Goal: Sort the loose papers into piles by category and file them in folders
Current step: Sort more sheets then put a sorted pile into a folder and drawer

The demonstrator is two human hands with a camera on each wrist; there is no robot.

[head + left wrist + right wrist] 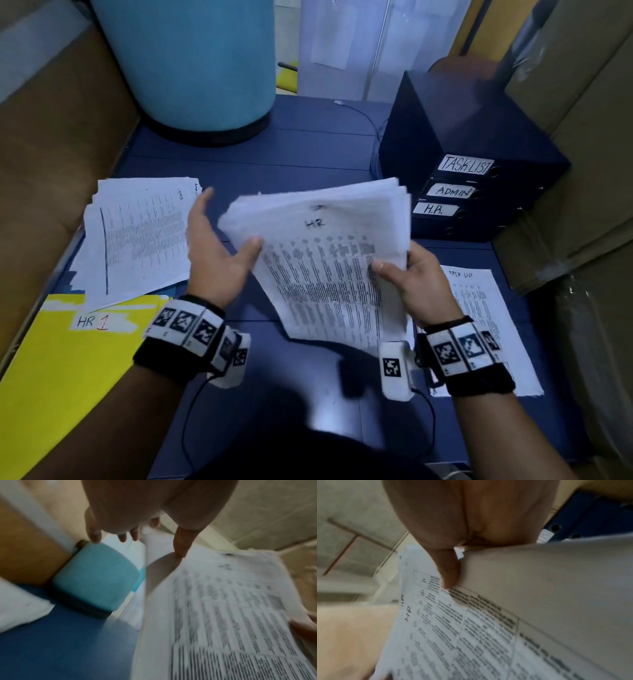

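Above the blue worktop a thick sheaf of papers is held up in the air, its top sheet printed with a table and marked "HR" by hand. The right hand pinches the sheaf's right edge — thumb on top, the other fingers hidden beneath. The left hand is at the sheaf's left edge: its thumb touches the top sheet, while its fingers are spread and straight, away from the paper. In the left wrist view the thumb tip rests on the sheet and the fingers point toward a light blue drum that stands at the far left of the worktop.

To the left lies a loose pile of printed sheets, overlapping a yellow folder labelled "HR 1". To the right, under the right wrist, lies a sheet headed "TASK LIST". Behind it stands a row of dark box files — their spine labels read "TASKLIST", "ADMIN" and "H.R."
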